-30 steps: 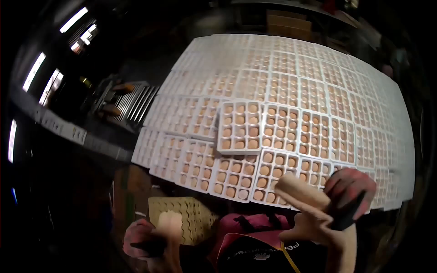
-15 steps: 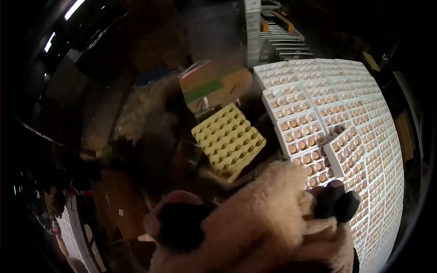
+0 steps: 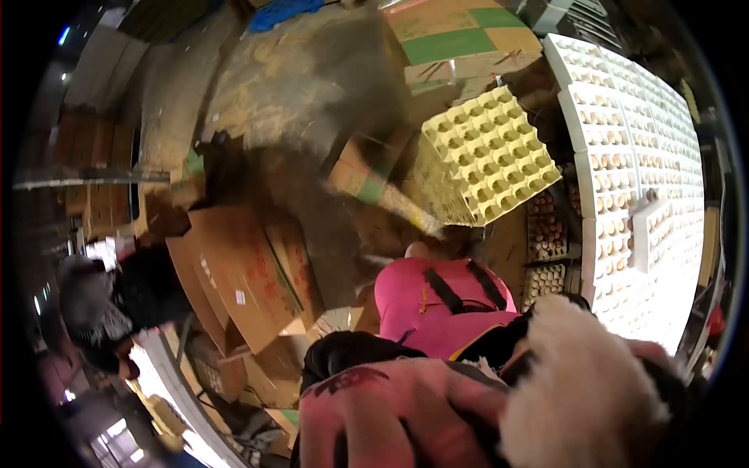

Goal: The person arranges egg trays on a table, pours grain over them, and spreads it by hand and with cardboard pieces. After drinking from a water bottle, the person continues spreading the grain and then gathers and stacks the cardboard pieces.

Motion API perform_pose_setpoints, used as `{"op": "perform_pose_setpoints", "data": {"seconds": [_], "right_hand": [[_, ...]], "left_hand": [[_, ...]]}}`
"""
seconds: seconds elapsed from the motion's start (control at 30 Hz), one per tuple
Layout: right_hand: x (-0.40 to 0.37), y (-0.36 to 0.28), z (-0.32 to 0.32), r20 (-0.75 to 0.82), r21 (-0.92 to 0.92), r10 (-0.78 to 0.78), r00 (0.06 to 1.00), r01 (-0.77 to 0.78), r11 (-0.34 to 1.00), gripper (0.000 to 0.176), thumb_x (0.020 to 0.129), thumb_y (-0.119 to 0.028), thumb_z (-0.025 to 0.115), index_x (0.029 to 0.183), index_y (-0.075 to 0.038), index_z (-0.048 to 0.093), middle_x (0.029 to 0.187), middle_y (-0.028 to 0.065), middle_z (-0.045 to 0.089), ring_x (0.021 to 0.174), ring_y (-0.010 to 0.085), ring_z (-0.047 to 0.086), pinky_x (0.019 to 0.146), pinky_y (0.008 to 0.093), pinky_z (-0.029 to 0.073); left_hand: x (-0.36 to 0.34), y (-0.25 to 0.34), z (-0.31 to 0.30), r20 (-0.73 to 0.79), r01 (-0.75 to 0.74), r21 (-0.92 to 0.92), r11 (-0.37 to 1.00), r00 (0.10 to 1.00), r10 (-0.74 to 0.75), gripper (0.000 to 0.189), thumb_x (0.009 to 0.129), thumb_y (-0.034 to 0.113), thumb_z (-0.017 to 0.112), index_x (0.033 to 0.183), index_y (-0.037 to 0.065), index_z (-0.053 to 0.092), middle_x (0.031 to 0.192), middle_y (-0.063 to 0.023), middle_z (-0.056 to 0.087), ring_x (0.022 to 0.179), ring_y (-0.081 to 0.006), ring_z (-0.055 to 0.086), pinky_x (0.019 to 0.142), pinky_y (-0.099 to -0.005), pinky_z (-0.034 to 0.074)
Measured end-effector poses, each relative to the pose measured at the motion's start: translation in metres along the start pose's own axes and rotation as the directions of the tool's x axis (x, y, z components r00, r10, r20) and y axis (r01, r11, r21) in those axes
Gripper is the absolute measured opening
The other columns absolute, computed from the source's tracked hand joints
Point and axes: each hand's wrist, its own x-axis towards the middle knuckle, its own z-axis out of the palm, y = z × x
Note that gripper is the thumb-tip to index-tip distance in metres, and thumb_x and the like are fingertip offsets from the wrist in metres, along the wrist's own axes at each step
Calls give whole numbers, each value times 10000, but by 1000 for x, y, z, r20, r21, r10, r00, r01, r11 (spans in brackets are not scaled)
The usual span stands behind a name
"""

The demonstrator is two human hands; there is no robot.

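Observation:
My left hand (image 3: 390,413), in a pinkish, dark-stained glove, is close to the camera at the bottom centre. Its fingers point down and are apart, with the tips cut off by the frame. To its right, a piece of beige fluffy cloth (image 3: 581,386) bunches up in front of my right hand (image 3: 657,355). Little of that hand shows; it appears to grip the cloth, whose folds hide its fingers. A pink garment with dark straps (image 3: 445,300) covers my front, just beyond the left hand.
A tall stack of yellow egg trays (image 3: 491,156) stands ahead. White trays full of eggs (image 3: 616,164) form a large block at right. Cardboard boxes (image 3: 242,273) stand at left, others (image 3: 460,35) at the back. Another person (image 3: 101,304) is at far left.
My view has tilted down and turned, so the trays sit higher and further right. The fluffy cloth has moved from centre to lower right, and my left hand now shows its back.

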Motion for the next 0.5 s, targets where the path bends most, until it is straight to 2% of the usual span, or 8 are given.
{"op": "perform_pose_setpoints", "data": {"seconds": [0.2,0.3,0.37,0.4,0.43,0.47,0.5], "right_hand": [[11,22,-3,-35,87,-334,942,336,938,100,902,-144,536,958,-96,603,947,76,665,736,210,646,694,331,500],[9,21,-9,-84,144,-524,847,531,835,90,900,-138,533,943,-101,603,947,71,668,736,203,649,696,329,501],[8,18,-14,-131,108,-629,766,642,759,85,899,-135,531,933,-104,603,948,68,670,737,198,651,698,328,501],[11,17,-17,-158,-54,-634,757,635,771,108,898,-122,506,879,-119,612,940,47,669,675,194,646,595,319,521],[12,9,-27,-123,9,-463,878,468,884,99,893,-142,517,881,-146,616,947,39,671,670,184,647,560,328,514],[10,-3,-43,-68,67,-272,960,277,959,92,887,-162,528,884,-172,619,953,31,674,666,175,647,525,338,507],[-11,-17,-50,-46,80,-196,979,199,977,91,878,-200,539,884,-218,629,973,40,676,664,163,650,520,378,516]], "left_hand": [[12,-14,-27,38,48,-51,998,998,-46,292,890,283,472,936,34,620,1020,-192,612,869,-404,613,877,-537,404],[22,-29,-29,54,78,-34,996,996,-76,317,900,289,447,928,26,621,1016,-188,614,870,-408,610,894,-547,389],[27,-39,-27,71,105,-39,994,992,-102,335,907,294,431,922,20,623,1014,-186,614,870,-412,608,906,-553,379],[33,-41,-28,82,115,-51,992,990,-110,344,911,296,422,920,17,623,1012,-184,615,870,-413,607,912,-556,374],[35,-45,-31,88,128,-62,990,989,-122,353,914,298,414,917,15,624,1011,-183,615,870,-415,606,917,-559,369],[37,-50,-35,96,144,-71,987,986,-137,362,917,301,406,914,12,624,1010,-182,616,870,-416,605,923,-563,364],[37,-55,-42,114,165,-84,983,981,-155,372,921,303,398,912,9,625,1009,-181,616,871,-418,604,929,-566,359]]}}
